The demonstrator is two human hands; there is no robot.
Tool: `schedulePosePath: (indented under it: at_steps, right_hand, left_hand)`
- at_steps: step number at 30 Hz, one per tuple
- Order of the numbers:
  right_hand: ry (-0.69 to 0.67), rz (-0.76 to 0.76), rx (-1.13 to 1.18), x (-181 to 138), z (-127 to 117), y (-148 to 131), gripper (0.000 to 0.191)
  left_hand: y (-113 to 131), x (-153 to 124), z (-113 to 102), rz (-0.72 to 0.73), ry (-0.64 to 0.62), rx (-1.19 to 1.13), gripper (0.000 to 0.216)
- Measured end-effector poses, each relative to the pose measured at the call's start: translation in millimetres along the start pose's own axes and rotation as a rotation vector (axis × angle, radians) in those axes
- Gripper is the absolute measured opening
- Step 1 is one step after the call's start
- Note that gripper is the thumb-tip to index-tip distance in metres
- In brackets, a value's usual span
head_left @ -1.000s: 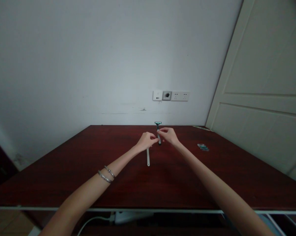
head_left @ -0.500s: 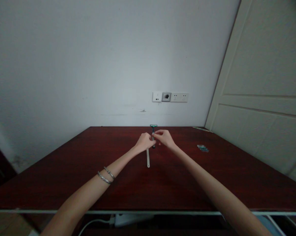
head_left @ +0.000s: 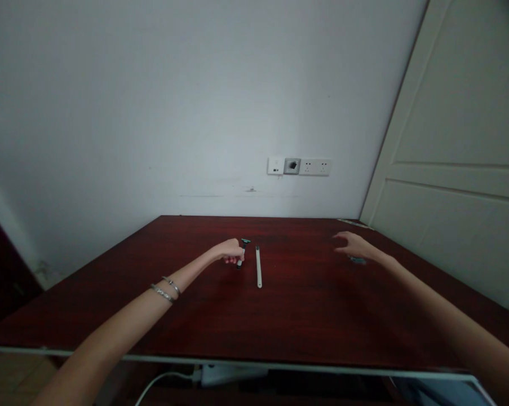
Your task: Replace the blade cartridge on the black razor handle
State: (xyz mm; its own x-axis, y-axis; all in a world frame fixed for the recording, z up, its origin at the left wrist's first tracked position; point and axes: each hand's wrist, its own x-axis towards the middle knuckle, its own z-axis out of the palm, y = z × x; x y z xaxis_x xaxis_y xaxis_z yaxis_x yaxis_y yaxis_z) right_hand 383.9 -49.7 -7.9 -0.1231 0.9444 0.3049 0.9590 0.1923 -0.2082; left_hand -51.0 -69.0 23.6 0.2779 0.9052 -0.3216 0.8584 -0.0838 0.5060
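My left hand (head_left: pixel 229 250) is closed round the dark handle of a razor (head_left: pixel 241 253), whose head with a green strip points up and away, low over the dark red table (head_left: pixel 279 316). Just right of it a slim white stick (head_left: pixel 258 266) lies on the table. My right hand (head_left: pixel 350 244) hovers at the right with its fingers spread, right over a small blue-green cartridge (head_left: pixel 358 260) that it partly hides. It holds nothing.
A white wall with a row of sockets (head_left: pixel 299 166) stands behind the table. A cream door (head_left: pixel 461 169) is at the right. A white power strip and cable (head_left: pixel 220 373) lie under the table's front edge.
Both hands held the razor together at the middle. Now my right hand has let go and swung right to the cartridge, while my left hand has lowered the razor leftward.
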Motion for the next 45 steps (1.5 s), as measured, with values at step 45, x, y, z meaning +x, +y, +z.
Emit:
schedulePosePath:
  at_steps: [45]
  right_hand:
    - [-0.332,0.049,0.374,-17,13,101,0.079]
  left_hand:
    - [-1,19,-15,0.046,0.058,-0.047,0.030]
